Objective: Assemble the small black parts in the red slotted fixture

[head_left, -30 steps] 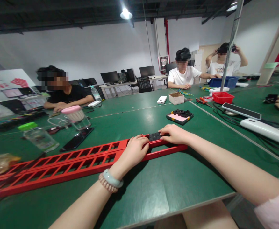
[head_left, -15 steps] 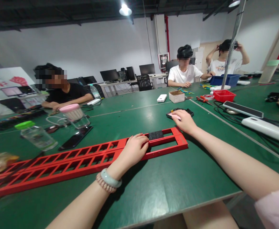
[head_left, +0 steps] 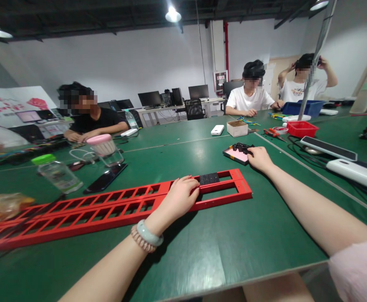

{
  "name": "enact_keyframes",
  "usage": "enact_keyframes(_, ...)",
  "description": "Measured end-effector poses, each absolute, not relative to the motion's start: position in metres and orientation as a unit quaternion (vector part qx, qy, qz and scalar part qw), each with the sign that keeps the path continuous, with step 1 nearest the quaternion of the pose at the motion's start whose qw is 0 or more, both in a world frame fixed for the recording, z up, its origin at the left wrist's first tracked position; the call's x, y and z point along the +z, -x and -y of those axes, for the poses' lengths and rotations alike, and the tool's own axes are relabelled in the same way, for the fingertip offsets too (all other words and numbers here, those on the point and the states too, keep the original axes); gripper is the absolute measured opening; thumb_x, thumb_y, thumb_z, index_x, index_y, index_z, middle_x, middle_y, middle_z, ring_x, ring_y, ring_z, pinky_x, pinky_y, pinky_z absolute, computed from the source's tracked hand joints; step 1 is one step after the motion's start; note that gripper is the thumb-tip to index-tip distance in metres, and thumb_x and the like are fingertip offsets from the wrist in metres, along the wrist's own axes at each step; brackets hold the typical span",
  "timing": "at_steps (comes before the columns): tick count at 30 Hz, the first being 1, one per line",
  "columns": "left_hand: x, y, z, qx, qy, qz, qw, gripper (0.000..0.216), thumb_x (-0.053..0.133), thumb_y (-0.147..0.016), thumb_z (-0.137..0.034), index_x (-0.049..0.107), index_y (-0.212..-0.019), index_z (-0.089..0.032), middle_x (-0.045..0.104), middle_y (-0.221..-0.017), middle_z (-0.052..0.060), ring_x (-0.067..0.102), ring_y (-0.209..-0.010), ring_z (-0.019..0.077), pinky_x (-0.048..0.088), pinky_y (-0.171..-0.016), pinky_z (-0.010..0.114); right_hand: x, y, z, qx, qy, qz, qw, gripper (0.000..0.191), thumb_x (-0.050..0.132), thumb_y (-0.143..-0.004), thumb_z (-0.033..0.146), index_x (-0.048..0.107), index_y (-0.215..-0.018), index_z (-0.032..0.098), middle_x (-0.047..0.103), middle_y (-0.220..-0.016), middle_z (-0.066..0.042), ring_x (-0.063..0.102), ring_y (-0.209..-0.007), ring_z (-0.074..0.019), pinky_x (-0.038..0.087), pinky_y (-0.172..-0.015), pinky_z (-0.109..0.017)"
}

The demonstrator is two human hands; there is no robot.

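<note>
A long red slotted frame (head_left: 244, 186) lies across the table in front of me. My left hand (head_left: 179, 195) rests over it, fingers bent around its rails; the fingertips are partly hidden. Just right of those fingers, a black block with socket-like faces (head_left: 209, 179) sits in the far row of the frame. Beyond the frame's right end is a small shallow box with a pink inside (head_left: 236, 154), holding several black parts (head_left: 242, 147). My right hand (head_left: 260, 159) reaches to the box's right side, its fingertips closed on black parts there.
Left of the frame are a dark phone (head_left: 105, 178), a green-lidded bottle (head_left: 58, 174), a pink-lidded jar (head_left: 107, 151) and a plastic bag (head_left: 6, 207). Farther right stand a cardboard box (head_left: 237, 129), a red bin (head_left: 302, 128), pliers (head_left: 274, 134) and a metal pole (head_left: 315, 58). Other people sit across the table.
My right hand has moved from over the box to its right side, uncovering the pink inside and the black parts. The left hand stays on the frame. The view has shifted slightly.
</note>
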State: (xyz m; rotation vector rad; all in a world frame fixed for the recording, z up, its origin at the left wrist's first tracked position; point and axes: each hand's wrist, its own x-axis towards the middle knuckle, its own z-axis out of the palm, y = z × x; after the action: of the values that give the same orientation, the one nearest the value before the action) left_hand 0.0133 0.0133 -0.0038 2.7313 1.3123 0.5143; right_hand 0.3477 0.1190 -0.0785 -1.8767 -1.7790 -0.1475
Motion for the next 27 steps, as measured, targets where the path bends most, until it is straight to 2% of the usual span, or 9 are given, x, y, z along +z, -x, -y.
enact_keyframes(9,-0.003,-0.014,-0.015,0.165,-0.889,-0.426,0.039,0.023,0.043,-0.083,-0.026,0.065,-0.080,-0.021,0.068,-0.088,0.005,0.059,-0.097,0.0213,0.038,-0.102,0.041,-0.079,-0.346,-0.116,-0.027,0.704,0.644,0.299,0.037,0.044,-0.080,0.023,0.066,-0.110,0.019,0.058,-0.114,-0.012,0.049,-0.106,-0.0265,0.039,-0.089,-0.039)
enact_keyframes(17,-0.002,-0.014,-0.014,0.170,-0.888,-0.424,0.040,0.023,0.044,-0.083,-0.026,0.065,-0.080,-0.021,0.068,-0.088,0.005,0.059,-0.097,0.0215,0.039,-0.101,0.040,-0.072,-0.338,-0.109,-0.001,0.725,0.624,0.292,0.036,0.045,-0.080,0.026,0.066,-0.110,0.025,0.054,-0.118,-0.012,0.044,-0.109,-0.0320,0.040,-0.086,-0.048)
enact_keyframes(27,-0.001,-0.015,-0.013,0.168,-0.889,-0.425,0.036,0.023,0.043,-0.084,-0.026,0.065,-0.079,-0.020,0.068,-0.087,0.005,0.059,-0.097,0.0214,0.039,-0.101,0.039,-0.065,-0.332,-0.106,0.030,0.735,0.599,0.316,0.031,0.050,-0.079,0.032,0.070,-0.102,0.028,0.056,-0.109,-0.009,0.050,-0.107,-0.0268,0.039,-0.085,-0.044)
